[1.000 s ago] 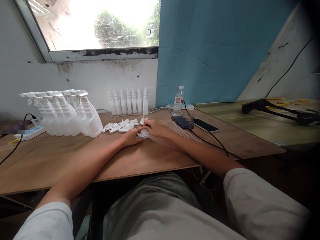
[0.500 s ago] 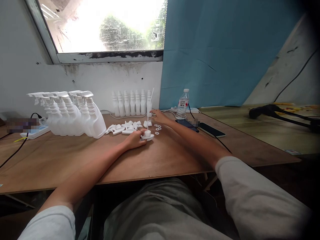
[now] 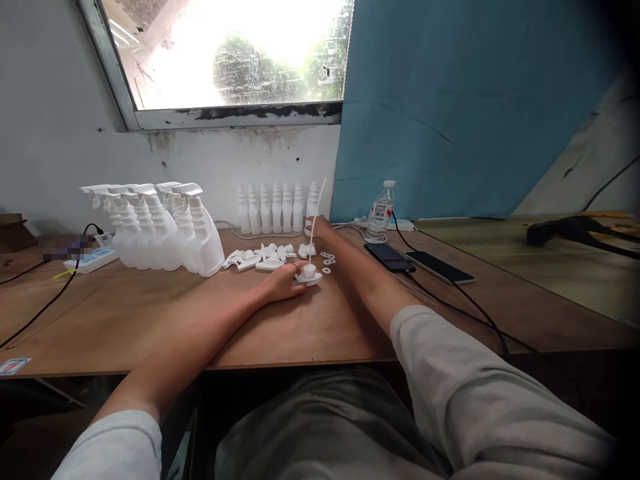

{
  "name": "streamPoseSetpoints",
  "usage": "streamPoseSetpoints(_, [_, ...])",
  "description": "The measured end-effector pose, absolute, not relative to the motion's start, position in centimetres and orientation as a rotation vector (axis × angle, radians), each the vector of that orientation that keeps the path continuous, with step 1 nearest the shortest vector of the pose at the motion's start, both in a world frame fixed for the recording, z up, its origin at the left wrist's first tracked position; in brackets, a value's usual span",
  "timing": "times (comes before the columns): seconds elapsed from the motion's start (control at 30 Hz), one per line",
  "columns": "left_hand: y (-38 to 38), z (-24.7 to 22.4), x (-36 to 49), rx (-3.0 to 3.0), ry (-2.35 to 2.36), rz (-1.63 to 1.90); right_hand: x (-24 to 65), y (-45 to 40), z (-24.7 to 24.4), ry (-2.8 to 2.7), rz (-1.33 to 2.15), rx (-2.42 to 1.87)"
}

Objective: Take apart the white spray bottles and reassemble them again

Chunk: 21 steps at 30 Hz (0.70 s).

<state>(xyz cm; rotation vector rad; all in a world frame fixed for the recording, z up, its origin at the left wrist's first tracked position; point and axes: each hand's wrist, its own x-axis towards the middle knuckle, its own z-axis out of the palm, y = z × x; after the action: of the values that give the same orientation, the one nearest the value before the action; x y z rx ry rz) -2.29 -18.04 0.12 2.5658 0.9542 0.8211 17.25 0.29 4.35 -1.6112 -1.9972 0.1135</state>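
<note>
My left hand (image 3: 286, 283) is closed on a white spray head (image 3: 311, 273) low over the table, its thin white tube pointing up. Farther back, my right hand (image 3: 319, 228) reaches to the rightmost white bottle (image 3: 312, 203) of the back row, its fingers curled at the lower part of that bottle. White rings (image 3: 327, 271) lie just right of the spray head. Loose white spray heads (image 3: 270, 253) are piled behind and left of my left hand.
Several bottles with spray heads (image 3: 175, 233) stand at the left. A water bottle (image 3: 381, 212), two phones (image 3: 390, 257) and black cables lie or stand at the right. A white power strip (image 3: 93, 259) is at the far left.
The view has shifted, so the things appear farther right. My right hand has closed in on the rightmost back bottle. My left hand still holds the spray head.
</note>
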Motion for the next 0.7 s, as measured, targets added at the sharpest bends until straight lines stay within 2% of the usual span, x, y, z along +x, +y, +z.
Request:
streamPoseSetpoints(0.1, [-18.1,0.0,-2.2,2.541,0.948,0.879,18.2,-1.3,4.6,-1.854,0.040,-1.527])
streamPoseSetpoints(0.27, [-17.3,1.3,-2.8,2.444,1.071,1.178,21.2,-5.8,6.0,-1.729,0.046,-1.360])
streamPoseSetpoints(0.3, [-16.9,1.9,-3.3,2.420,1.112,1.243,22.0,-7.1,6.3,-1.716,0.110,-1.305])
streamPoseSetpoints(0.4, [-15.8,3.8,-5.4,2.365,1.262,1.482,24.8,-11.0,7.1,-1.684,0.684,-0.974])
streamPoseSetpoints(0.47, [-15.1,4.6,-7.1,2.359,1.353,1.605,26.8,-13.2,7.6,-1.648,0.965,-0.916])
streamPoseSetpoints(0.53, [-14.6,4.9,-8.7,2.364,1.432,1.640,28.8,-14.7,8.0,-1.552,1.076,-0.908])
streamPoseSetpoints(0.7, [-13.7,4.2,-10.6,2.402,1.600,1.594,33.4,-15.7,8.7,-1.419,1.035,-0.924])
